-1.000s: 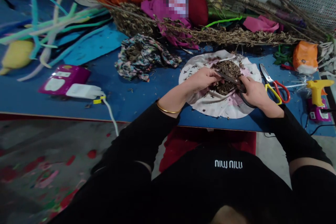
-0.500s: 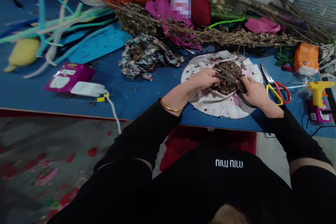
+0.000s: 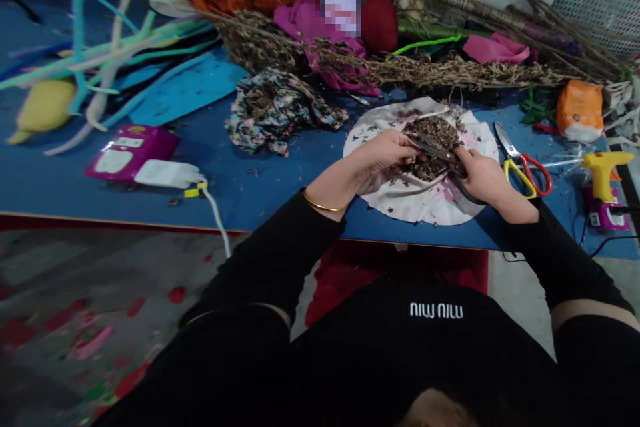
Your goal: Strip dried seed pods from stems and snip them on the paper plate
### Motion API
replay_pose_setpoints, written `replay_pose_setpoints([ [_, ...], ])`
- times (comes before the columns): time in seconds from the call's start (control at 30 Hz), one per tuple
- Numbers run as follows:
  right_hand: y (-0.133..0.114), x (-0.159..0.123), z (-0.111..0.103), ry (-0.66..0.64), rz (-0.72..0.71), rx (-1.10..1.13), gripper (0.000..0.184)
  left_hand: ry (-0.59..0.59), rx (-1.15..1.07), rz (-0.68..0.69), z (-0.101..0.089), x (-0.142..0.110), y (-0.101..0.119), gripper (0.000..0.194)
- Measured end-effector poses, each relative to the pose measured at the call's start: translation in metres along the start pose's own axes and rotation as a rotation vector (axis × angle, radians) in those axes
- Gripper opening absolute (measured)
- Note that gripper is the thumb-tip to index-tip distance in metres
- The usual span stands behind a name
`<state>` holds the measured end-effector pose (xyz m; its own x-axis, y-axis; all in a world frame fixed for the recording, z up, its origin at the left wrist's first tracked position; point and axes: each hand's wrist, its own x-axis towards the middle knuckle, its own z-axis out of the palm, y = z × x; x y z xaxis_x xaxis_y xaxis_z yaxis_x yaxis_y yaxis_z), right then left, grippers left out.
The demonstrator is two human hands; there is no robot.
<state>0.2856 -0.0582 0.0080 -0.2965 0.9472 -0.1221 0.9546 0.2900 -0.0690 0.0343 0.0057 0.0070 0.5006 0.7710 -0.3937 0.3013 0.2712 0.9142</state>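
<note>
A round white cloth (image 3: 415, 208) with pinkish stains lies on the blue table, bearing a heap of dried brown plant bits (image 3: 434, 128). Over the heap, my right hand (image 3: 481, 177) is closed round the handles of dark scissors (image 3: 434, 149). Their blades point left toward my left hand (image 3: 387, 150). My left hand's fingers are pinched together near the blade tips, at the heap's left edge; what they hold is too small to make out. Loose crumbs are scattered over the cloth.
Scissors with red and yellow handles (image 3: 527, 173) and a yellow glue gun (image 3: 603, 170) lie to the right. Crumpled floral cloth (image 3: 275, 113), a purple box (image 3: 133, 150) and a white plug with cable (image 3: 167, 175) are left. Long dried stems (image 3: 450, 71) run along the back.
The view shifts slightly sideways and back. Both hands and the dark scissors stay almost in place over the heap, with only slight movement at the fingers.
</note>
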Motion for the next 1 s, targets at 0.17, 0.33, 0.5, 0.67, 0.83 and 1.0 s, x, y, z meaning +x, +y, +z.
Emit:
replay_pose_setpoints([
  [0.17, 0.001, 0.000, 0.000, 0.005, -0.004, 0.003, 0.050, 0.024, 0.009, -0.016, 0.000, 0.001, -0.001, 0.019],
  [0.33, -0.004, -0.001, -0.003, 0.017, 0.003, -0.029, 0.056, -0.002, 0.009, 0.010, 0.000, 0.003, -0.004, 0.015],
  [0.5, -0.008, -0.001, -0.005, -0.009, 0.016, -0.042, 0.052, -0.006, 0.005, 0.021, 0.001, 0.004, -0.006, 0.014],
  [0.67, -0.009, -0.001, -0.006, -0.060, 0.032, -0.060, 0.050, 0.018, -0.008, -0.013, 0.002, 0.002, -0.002, 0.018],
  [0.83, -0.007, -0.002, -0.006, -0.016, 0.026, -0.037, 0.051, 0.026, 0.006, -0.040, 0.002, 0.000, 0.001, 0.018],
  [1.0, 0.000, -0.002, -0.006, 0.065, 0.021, -0.007, 0.057, 0.107, -0.094, -0.019, 0.003, 0.001, 0.001, 0.020],
])
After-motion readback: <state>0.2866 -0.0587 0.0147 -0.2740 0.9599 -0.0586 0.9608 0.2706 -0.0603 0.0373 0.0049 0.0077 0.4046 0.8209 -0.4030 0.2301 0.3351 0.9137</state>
